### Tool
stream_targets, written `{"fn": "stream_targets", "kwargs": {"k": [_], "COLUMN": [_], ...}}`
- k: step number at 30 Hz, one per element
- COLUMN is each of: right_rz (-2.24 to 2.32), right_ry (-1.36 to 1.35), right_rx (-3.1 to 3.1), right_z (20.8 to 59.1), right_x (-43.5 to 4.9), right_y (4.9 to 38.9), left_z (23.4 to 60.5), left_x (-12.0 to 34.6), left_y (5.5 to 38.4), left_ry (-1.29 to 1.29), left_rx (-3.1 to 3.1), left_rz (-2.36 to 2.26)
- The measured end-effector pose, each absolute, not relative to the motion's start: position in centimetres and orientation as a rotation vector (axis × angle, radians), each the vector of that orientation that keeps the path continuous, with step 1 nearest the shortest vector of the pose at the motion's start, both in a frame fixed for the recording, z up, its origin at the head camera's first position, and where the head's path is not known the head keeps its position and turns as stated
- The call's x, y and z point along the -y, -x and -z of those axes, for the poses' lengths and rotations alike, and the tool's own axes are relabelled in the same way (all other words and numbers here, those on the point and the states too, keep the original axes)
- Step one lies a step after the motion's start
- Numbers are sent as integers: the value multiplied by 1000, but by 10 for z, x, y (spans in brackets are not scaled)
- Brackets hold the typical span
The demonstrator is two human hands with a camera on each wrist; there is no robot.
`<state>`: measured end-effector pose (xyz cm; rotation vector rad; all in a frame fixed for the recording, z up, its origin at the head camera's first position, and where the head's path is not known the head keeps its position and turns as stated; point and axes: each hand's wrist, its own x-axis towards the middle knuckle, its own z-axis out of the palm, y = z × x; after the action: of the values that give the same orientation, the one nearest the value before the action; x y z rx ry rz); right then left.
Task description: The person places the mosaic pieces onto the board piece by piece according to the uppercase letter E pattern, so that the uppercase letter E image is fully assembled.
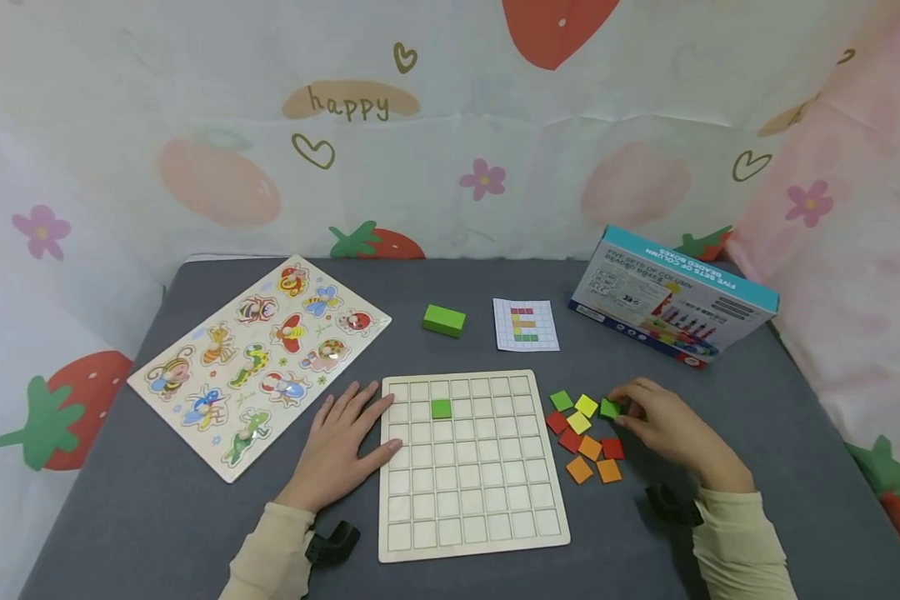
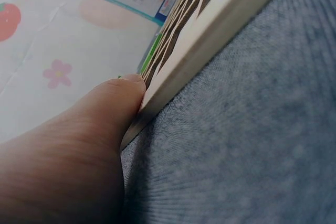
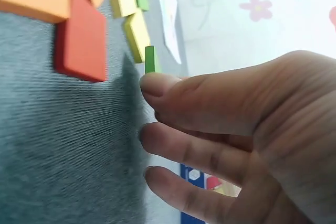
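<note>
My right hand (image 1: 667,425) pinches a small green square tile (image 3: 150,59) between thumb and fingers, just right of the loose tiles. These include a green tile (image 1: 561,401), yellow tiles (image 1: 586,406), red tiles (image 1: 612,448) and orange tiles (image 1: 609,471). A pale wooden grid board (image 1: 457,553) lies left of them, with one green tile (image 1: 441,409) in a cell of its second row. Against the board's left edge rests my left hand (image 1: 341,450), fingers spread; in the left wrist view its thumb (image 2: 123,95) touches the board's edge.
Behind the board are a green block (image 1: 443,321) and a pattern card (image 1: 526,326) with coloured squares. A blue and white box (image 1: 675,296) stands at the back right. On the left lies an insect picture board (image 1: 258,367), close to my left fingers.
</note>
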<state>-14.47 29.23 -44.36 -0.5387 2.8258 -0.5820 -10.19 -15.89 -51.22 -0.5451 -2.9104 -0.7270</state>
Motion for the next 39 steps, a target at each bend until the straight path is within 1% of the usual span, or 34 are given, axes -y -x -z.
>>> {"fn": "stream_targets", "kwargs": {"k": [8,16,23,31,39], "right_rz": [615,663,750,768,742], "right_ry": [539,734,861,985,1096], "right_rx": [-2830,-2782,-2718,-2588,-2603], "right_z": [432,431,431,442,454], "right_x": [-274,-242,-211,-167,-143], "right_y": [153,169,176,179,176], "left_z": [513,514,513,512,510], "left_x": [158,159,159,160,159], "left_y": [101,102,102,100,101], "left_ry": [542,549,551,545,548], "left_rx": [2888,2871,2906,2918,2909], "left_rz": [734,719,721,719,716]}}
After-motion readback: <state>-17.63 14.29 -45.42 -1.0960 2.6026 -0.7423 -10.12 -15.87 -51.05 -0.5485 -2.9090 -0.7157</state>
